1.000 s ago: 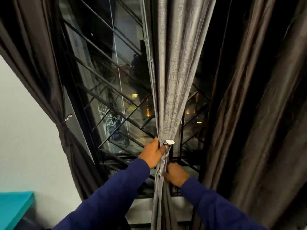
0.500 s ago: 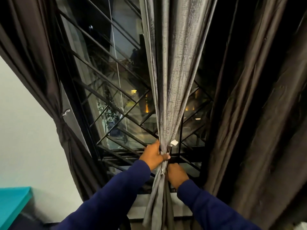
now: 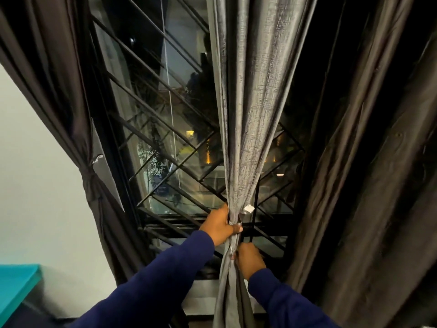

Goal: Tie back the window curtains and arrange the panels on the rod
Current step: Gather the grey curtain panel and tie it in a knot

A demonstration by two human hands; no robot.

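Observation:
A light grey curtain panel (image 3: pixel 250 102) hangs in front of the window, gathered into a narrow bunch at waist height. My left hand (image 3: pixel 218 224) grips the bunch from the left, the thumb wrapped across a grey tie band. A small white tab (image 3: pixel 248 208) sticks out just above it on the right. My right hand (image 3: pixel 249 258) holds the gathered cloth just below, from the right side. A dark brown curtain (image 3: pixel 71 95) at the left is tied back with a knot (image 3: pixel 89 179). Another dark brown curtain (image 3: pixel 369 185) hangs loose at the right.
Behind the curtains is a window with a black diagonal metal grille (image 3: pixel 165 143); street lights show through the glass. A white wall (image 3: pixel 35 185) fills the left side. A teal surface (image 3: pixel 16 285) sits at the lower left. A pale window sill (image 3: pixel 203 297) runs below my arms.
My right hand has slid a little lower on the gathered grey curtain. My left hand keeps its grip at the tie. The view has shifted slightly upward.

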